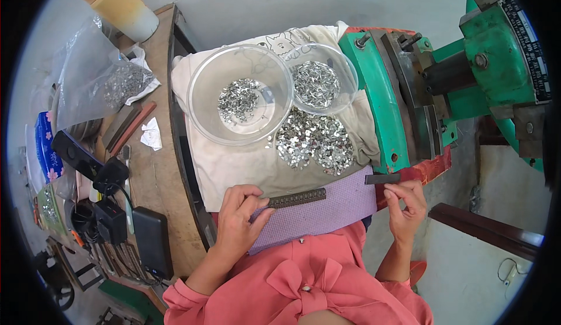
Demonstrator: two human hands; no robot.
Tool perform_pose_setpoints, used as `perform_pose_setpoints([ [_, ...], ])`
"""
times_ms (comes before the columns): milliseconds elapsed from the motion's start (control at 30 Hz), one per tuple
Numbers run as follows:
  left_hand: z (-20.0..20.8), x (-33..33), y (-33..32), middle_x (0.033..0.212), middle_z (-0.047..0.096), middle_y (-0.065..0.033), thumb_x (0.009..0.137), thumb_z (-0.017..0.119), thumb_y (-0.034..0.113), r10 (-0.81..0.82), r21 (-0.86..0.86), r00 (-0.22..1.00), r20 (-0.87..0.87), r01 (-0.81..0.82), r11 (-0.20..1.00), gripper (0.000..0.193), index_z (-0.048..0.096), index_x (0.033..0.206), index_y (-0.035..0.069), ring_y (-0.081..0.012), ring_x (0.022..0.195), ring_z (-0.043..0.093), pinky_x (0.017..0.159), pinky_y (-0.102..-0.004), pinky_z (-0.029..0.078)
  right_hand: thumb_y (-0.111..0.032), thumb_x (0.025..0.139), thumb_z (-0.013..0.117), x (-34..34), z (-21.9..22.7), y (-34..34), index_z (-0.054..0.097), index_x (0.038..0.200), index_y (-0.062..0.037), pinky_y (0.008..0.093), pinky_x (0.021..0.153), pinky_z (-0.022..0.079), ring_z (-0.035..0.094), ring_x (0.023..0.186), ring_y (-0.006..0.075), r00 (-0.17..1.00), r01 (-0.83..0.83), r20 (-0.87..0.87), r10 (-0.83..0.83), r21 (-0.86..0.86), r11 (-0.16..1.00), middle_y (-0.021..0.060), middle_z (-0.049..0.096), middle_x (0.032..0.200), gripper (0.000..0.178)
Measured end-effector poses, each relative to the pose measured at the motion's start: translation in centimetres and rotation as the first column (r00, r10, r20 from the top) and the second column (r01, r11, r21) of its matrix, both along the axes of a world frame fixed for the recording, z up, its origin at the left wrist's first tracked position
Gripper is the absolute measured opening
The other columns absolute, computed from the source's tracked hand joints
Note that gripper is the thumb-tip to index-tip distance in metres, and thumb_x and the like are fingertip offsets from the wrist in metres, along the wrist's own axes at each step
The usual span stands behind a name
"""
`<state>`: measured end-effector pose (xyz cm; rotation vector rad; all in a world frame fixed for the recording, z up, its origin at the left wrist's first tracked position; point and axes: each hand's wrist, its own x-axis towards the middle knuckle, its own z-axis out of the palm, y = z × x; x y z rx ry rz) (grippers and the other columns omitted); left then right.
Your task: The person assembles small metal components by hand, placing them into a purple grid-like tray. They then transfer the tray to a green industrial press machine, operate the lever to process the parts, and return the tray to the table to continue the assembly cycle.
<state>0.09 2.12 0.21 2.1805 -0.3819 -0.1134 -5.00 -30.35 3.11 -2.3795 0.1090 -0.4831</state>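
Note:
A dark notched metal strip point(298, 198) lies over the purple textured mat point(345, 203), its left end pinched between the thumb and fingers of my left hand point(238, 213). On the right, my right hand point(405, 206) is closed with thumb and fingertips together, right beside the end of a flat dark bar point(381, 179). That bar sits at the mat's right edge, near the press base. Beyond the mat, a heap of small shiny metal pieces point(318, 142) lies on the cloth. Two clear plastic tubs stand behind it: a large tub point(197, 112) and a smaller tub point(355, 85), both holding small metal parts.
A green machine press point(494, 50) with a bolted green base point(388, 132) stands at the right. On the left, a wooden table point(158, 173) carries a black power bank point(152, 240), a plastic bag point(87, 85) of metal bits and a yellow flask point(125, 9).

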Motion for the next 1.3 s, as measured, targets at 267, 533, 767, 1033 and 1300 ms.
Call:
perform_pose_setpoints([
  [267,0.1,-0.3,-0.2,0.104,0.063,-0.0112,0.070,0.083,0.003,0.015,-0.020,0.998,0.055,-0.013,1.000,0.024,0.068,0.088,0.000,-0.0288,0.091,0.057,0.074,-0.0377,0.049,-0.007,0.071,0.084,-0.5,-1.3,-1.4,0.077,0.104,-0.0054,0.0367,0.085,0.047,0.056,0.098,0.0261,0.983,0.047,-0.165,-0.074,-0.163,0.986,0.0096,0.064,0.107,0.033],
  [533,0.0,-0.3,-0.2,0.104,0.062,-0.0108,0.070,0.083,0.003,0.003,-0.008,0.997,0.073,-0.003,1.000,0.024,0.068,0.089,0.000,-0.0279,0.090,0.056,0.073,-0.0374,0.048,-0.003,0.070,0.082,0.1,-1.1,-2.4,0.074,0.107,-0.0046,0.0366,0.090,0.046,0.058,0.103,0.0271,0.970,0.019,-0.236,-0.065,-0.193,0.981,0.0092,0.064,0.106,0.038],
  [767,0.1,-0.3,-0.2,0.104,0.064,-0.0129,0.068,0.084,0.004,0.007,0.015,0.999,0.042,-0.008,1.000,0.027,0.067,0.089,0.001,-0.0300,0.096,0.060,0.077,-0.0376,0.051,-0.001,0.073,0.080,0.3,-1.0,-3.3,0.074,0.105,-0.0025,0.0333,0.078,0.050,0.061,0.091,0.0246,0.954,-0.019,-0.298,-0.015,-0.111,0.994,0.0097,0.064,0.099,0.033],
  [1033,0.0,-0.4,-0.2,0.103,0.064,-0.0124,0.068,0.085,0.005,0.014,0.030,0.999,0.041,-0.015,0.999,0.028,0.067,0.089,0.001,-0.0299,0.095,0.060,0.077,-0.0377,0.050,0.001,0.072,0.081,-0.7,-0.3,-2.2,0.075,0.103,-0.0025,0.0289,0.070,0.050,0.062,0.083,0.0181,0.966,0.008,-0.258,0.000,0.028,1.000,0.0084,0.065,0.095,0.032],
  [1300,0.0,-0.2,-0.3,0.103,0.063,-0.0104,0.069,0.084,0.004,-0.006,0.020,0.995,0.104,0.004,1.000,0.026,0.068,0.090,0.000,-0.0270,0.087,0.056,0.071,-0.0368,0.048,-0.006,0.069,0.085,0.9,1.0,2.9,0.077,0.098,-0.0063,0.0325,0.068,0.049,0.062,0.080,0.0215,0.956,-0.245,-0.157,0.248,0.039,0.969,0.0057,0.066,0.090,0.031],
])
